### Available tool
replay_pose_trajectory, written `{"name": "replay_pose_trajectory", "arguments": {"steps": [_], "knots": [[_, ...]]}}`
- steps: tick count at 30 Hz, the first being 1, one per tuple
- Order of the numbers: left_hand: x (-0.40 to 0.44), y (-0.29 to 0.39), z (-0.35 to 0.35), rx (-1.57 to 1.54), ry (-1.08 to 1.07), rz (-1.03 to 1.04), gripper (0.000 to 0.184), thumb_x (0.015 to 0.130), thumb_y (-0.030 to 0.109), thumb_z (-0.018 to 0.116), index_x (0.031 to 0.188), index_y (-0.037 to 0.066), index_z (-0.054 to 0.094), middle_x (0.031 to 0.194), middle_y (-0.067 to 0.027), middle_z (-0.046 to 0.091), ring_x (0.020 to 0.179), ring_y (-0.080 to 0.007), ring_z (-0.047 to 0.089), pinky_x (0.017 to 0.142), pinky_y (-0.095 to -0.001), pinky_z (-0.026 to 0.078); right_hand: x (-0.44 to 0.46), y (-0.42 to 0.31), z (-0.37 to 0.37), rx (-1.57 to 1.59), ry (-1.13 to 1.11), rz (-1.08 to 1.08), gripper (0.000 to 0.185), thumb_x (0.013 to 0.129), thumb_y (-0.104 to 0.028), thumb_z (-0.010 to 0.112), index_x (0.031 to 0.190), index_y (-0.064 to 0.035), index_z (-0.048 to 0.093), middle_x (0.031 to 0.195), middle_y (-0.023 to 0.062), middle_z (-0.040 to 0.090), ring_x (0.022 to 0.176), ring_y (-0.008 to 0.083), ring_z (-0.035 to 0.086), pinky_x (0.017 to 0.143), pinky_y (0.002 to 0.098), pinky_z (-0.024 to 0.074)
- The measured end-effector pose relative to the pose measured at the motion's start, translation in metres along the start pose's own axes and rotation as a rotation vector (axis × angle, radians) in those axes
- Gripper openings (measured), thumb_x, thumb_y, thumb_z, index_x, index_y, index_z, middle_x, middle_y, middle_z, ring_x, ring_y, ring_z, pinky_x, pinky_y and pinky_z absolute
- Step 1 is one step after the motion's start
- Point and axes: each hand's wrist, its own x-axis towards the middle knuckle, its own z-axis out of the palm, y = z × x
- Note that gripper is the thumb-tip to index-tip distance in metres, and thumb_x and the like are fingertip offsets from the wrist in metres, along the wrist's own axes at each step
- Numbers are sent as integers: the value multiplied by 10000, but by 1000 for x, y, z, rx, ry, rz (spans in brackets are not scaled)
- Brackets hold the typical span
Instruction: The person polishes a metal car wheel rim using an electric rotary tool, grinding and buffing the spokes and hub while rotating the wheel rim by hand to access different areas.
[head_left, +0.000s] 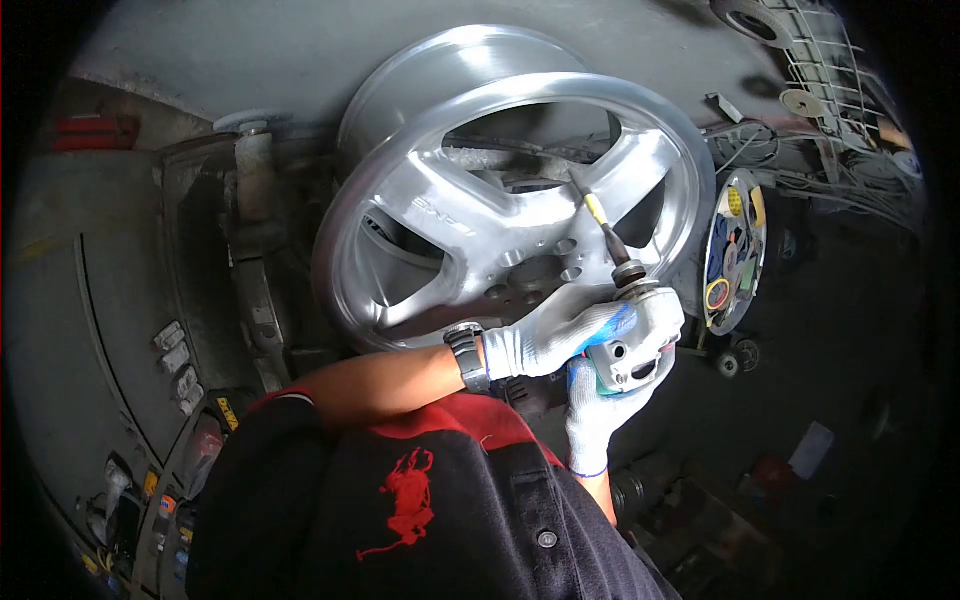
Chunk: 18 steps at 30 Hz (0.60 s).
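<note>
A large silver alloy wheel (440,195) stands tilted in front of me, with raised lettering on one spoke. My left hand (560,332), in a white and blue glove with a black watch at the wrist, is wrapped round the front of a silver power tool (655,318). Gloved as well, my right hand (608,412) grips the tool's body from below. From the tool's nose a thin bit with a yellow section (595,208) extends up to a spoke right of the hub. Its tip lies over the spoke; whether it touches is hard to tell.
A round tray (712,270) of tapes and small items stands right of the wheel. Cables (850,190) and a wire rack (825,60) are at the upper right. Metal machinery (255,290) is left of the wheel. Several small blocks (175,357) and assorted tools lie farther left.
</note>
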Motion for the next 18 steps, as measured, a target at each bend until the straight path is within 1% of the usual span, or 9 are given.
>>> {"name": "replay_pose_trajectory", "arguments": {"steps": [3, 6, 8, 9, 13, 15, 16, 17, 18], "knots": [[-1, 4, -5, 68, -39, 78, 416, 979, 326, 521, 1202, -22, 573, 1056, -31, 624, 982, -74, 537, 862, -263, 458, -1, 0, 5, 46, 11, -12, 1111, 565, -184, 879, 1454, 38, 250, 1333, 187, 462, 1240, 291, 485, 1070, 417, 371], [-13, -1, -5, 37, 19, 19, 411, 977, 317, 513, 1190, -29, 578, 1039, -37, 625, 969, -79, 534, 853, -265, 453, -9, 1, 5, 99, 22, 60, 1108, 565, -206, 881, 1450, 35, 260, 1333, 187, 457, 1236, 294, 486, 1068, 423, 373], [-20, 0, -6, 59, 41, 31, 399, 976, 299, 517, 1190, -31, 581, 1021, -33, 626, 970, -89, 540, 854, -271, 455, -16, 9, -1, -68, -132, -106, 1066, 650, -136, 818, 1486, 53, 186, 1424, 212, 393, 1309, 298, 432, 1100, 418, 342], [-24, 1, -8, 60, 43, 23, 399, 976, 299, 517, 1190, -31, 581, 1021, -33, 626, 970, -89, 540, 854, -271, 455, -19, 8, 0, -65, -133, -99, 1066, 650, -136, 818, 1486, 53, 186, 1424, 212, 393, 1309, 298, 432, 1100, 418, 342], [-43, 15, -9, 96, 72, -152, 434, 992, 252, 504, 1310, -42, 484, 1178, -85, 585, 1115, -128, 516, 961, -307, 432, -35, 9, 15, 16, -103, -28, 1092, 614, -172, 839, 1475, 64, 210, 1370, 219, 440, 1263, 308, 471, 1078, 417, 363], [-52, 28, -11, 343, 19, -75, 460, 1000, 237, 490, 1360, -41, 420, 1297, -132, 526, 1211, -182, 486, 1035, -345, 394, -47, 37, 42, 387, 134, 59, 585, 792, -403, 699, 1183, -7, 517, 934, 102, 594, 756, 175, 518, 727, 295, 442], [-55, 28, -13, 319, 13, -52, 459, 1007, 241, 476, 1367, -37, 411, 1342, -156, 496, 1253, -229, 473, 1067, -373, 370, -49, 40, 50, 573, 253, 101, 502, 881, -518, 629, 1037, -42, 670, 717, 43, 671, 502, 108, 542, 551, 235, 481], [-57, 23, -13, 326, 11, -60, 459, 1007, 241, 476, 1367, -37, 411, 1342, -156, 496, 1253, -229, 473, 1067, -373, 370, -50, 39, 44, 579, 260, 107, 502, 881, -518, 629, 1037, -42, 670, 717, 43, 671, 502, 108, 542, 551, 235, 481], [-59, 16, -13, 239, 92, -21, 403, 975, 252, 516, 1254, -39, 495, 1147, -109, 564, 1079, -155, 494, 934, -328, 411, -35, 1, 35, 379, 119, 50, 432, 863, -477, 660, 960, -56, 674, 669, 19, 662, 477, 97, 544, 527, 215, 485]]}}
